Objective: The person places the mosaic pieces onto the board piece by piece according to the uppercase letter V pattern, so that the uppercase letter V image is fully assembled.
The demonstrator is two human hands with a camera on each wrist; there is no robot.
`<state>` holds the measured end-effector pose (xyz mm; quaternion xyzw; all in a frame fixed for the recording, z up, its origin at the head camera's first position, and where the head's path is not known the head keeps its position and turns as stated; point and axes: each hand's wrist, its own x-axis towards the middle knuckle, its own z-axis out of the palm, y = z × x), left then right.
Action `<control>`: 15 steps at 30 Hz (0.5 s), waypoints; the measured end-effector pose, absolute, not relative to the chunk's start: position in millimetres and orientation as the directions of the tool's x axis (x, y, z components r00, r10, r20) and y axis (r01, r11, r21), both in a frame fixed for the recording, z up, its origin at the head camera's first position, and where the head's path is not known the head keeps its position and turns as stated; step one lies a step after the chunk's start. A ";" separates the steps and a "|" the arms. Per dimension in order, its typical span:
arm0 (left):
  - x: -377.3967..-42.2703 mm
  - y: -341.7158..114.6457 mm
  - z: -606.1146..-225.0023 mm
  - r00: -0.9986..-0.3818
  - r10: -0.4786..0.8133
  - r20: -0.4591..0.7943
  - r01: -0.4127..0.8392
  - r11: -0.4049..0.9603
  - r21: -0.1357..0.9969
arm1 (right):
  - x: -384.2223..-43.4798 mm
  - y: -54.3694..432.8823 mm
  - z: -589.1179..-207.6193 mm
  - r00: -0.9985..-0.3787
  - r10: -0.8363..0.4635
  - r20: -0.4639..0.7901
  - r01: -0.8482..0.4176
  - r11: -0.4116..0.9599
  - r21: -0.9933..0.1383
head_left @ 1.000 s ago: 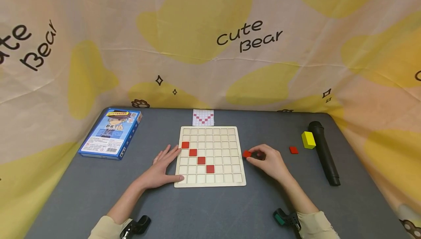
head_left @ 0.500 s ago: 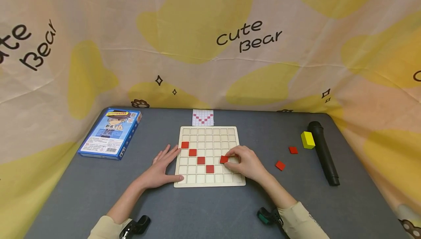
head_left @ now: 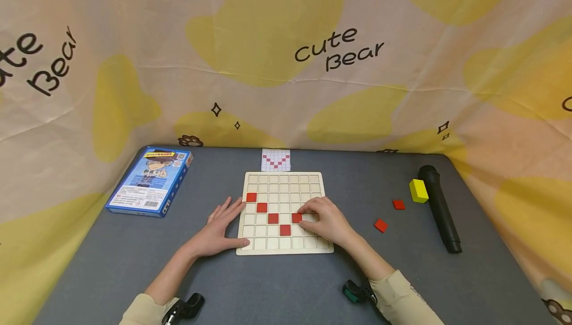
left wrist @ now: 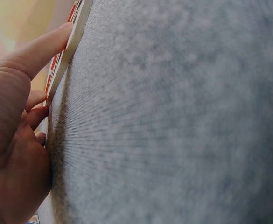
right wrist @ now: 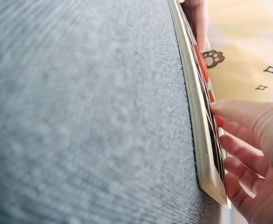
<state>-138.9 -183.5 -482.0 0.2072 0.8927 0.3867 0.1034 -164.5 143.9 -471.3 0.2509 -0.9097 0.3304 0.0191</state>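
Note:
In the head view, a cream grid board [head_left: 284, 188] lies on the table with red square tiles set in a diagonal from upper left towards the lower middle. My right hand [head_left: 328, 220] pinches another red tile [head_left: 297, 218] by its edges, over a cell up and right of the lowest tile [head_left: 285, 230]. Whether it is fully seated cannot be told. Fingers outstretched, my left hand [head_left: 219, 233] rests against the board's left edge, its thumb on the lower left corner. The left wrist view has this thumb [left wrist: 45, 49] on the board's rim.
Two loose red tiles, one nearer [head_left: 381, 225] and one farther [head_left: 398, 204], lie right of the board. Beyond them are a yellow block [head_left: 418, 191] and a black microphone [head_left: 441, 210]. A pattern card [head_left: 275, 160] touches the board's far side; a blue box [head_left: 151, 182] lies left.
My right hand has carried a red tile leftward from beside the board onto the grid. A loose tile formerly behind that hand has come into view. The left hand has stayed still.

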 end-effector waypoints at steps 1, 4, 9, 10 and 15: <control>-138.9 -183.5 -481.9 -0.892 0.451 -0.023 0.291 0.614 0.734 | -164.3 143.7 -471.2 -0.874 -0.443 0.199 -0.466 0.653 -0.597; -138.9 -183.7 -482.5 -0.892 0.451 -0.022 0.293 0.615 0.732 | -164.2 143.3 -471.7 -0.876 -0.441 0.195 -0.461 0.646 -0.609; -138.6 -183.8 -483.1 -0.891 0.453 -0.011 0.303 0.614 0.729 | -163.2 144.5 -472.2 -0.879 -0.436 0.191 -0.451 0.635 -0.627; -138.5 -183.8 -483.2 -0.892 0.453 -0.010 0.304 0.615 0.728 | -162.8 145.2 -472.3 -0.878 -0.439 0.193 -0.454 0.632 -0.628; -138.3 -183.1 -483.3 -0.893 0.450 -0.012 0.301 0.616 0.728 | -160.5 153.0 -469.1 -0.878 -0.432 0.205 -0.451 0.604 -0.657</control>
